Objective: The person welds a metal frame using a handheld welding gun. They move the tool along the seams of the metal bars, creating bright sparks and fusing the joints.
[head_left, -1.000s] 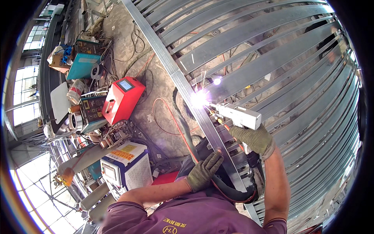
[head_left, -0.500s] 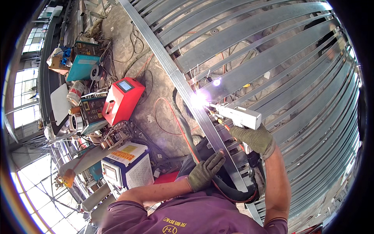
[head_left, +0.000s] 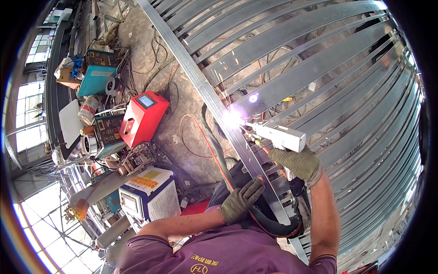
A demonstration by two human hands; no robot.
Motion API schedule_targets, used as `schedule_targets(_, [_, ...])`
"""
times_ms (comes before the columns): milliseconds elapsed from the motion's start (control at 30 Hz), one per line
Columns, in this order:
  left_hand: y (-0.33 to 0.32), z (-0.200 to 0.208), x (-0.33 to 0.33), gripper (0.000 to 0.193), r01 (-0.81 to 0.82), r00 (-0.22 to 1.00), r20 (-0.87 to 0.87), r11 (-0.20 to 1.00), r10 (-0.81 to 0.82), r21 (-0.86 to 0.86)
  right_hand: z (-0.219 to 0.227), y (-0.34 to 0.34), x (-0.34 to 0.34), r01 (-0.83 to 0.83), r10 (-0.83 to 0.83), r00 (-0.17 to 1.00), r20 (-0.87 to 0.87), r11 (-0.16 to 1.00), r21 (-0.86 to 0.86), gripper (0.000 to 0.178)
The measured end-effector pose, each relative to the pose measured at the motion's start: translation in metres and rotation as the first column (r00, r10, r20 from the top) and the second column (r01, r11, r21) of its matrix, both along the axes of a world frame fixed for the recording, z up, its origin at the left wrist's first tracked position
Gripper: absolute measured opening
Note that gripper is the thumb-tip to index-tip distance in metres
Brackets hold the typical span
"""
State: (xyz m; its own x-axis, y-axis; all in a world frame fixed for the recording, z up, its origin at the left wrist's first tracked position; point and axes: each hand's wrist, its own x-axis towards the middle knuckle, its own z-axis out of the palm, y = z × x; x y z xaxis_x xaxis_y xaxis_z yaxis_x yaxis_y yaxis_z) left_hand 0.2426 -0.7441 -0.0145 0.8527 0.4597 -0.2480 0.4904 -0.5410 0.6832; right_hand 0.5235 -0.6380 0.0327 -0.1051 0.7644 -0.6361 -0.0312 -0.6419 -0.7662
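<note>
My right hand (head_left: 299, 163), in a grey-green glove, is wrapped round a white, box-bodied welding gun (head_left: 285, 137). At the gun's tip a bright white-violet glow (head_left: 233, 118) burns against the flat metal rail (head_left: 194, 75), where one of the grey slats (head_left: 273, 98) meets it; the joint itself is lost in the glare, and sparks fly up from it. My left hand (head_left: 241, 201), gloved too, lies with its fingers stretched out over a dark hose (head_left: 262, 219), fingertips at the rail's near edge. Nothing shows in its grasp.
Many slats fan out to the right. Left of the rail stand a red machine with a screen (head_left: 146, 114), a white-and-blue machine (head_left: 153, 196) and teal welding units (head_left: 98, 75). Cables and an orange-red hose (head_left: 200, 128) trail across the concrete floor (head_left: 182, 146).
The sparks have spread higher above the glow. Both hands and the welding gun stay in almost the same place.
</note>
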Motion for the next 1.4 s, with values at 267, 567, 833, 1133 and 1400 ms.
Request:
schedule_targets(267, [-0.004, -0.009, -0.002, 0.085, 0.031, 1.0, 0.007, 0.999, -0.031, 0.027, 0.007, 0.001, 0.004, -0.026, 0.025, 1.0, -0.014, 0.997, -0.078, 0.049])
schedule_targets(567, [-0.002, -0.002, 0.002, 0.082, 0.038, 0.999, -0.006, 0.999, -0.039, -0.005, 0.001, -0.006, 0.001, 0.013, -0.013, 1.0, -0.011, 1.0, 0.005, 0.044])
schedule_targets(833, [0.0, 0.0, 0.002, 0.079, 0.07, 0.997, -0.014, 0.998, -0.07, -0.006, 0.011, -0.003, 0.004, -0.032, 0.031, 0.999, -0.012, 0.997, -0.064, 0.047])
schedule_targets(1133, [0.0, 0.001, 0.005, 0.081, 0.075, 0.997, 0.001, 0.997, -0.075, -0.028, 0.011, -0.005, -0.001, 0.089, -0.09, 0.99, -0.109, 0.996, -0.015, 0.039])
schedule_targets(1400, [-0.003, 0.0, 0.005, 0.081, 0.08, 0.997, -0.003, 0.996, -0.08, -0.042, 0.008, -0.008, 0.002, 0.055, -0.055, 0.997, -0.051, 0.998, -0.005, 0.039])
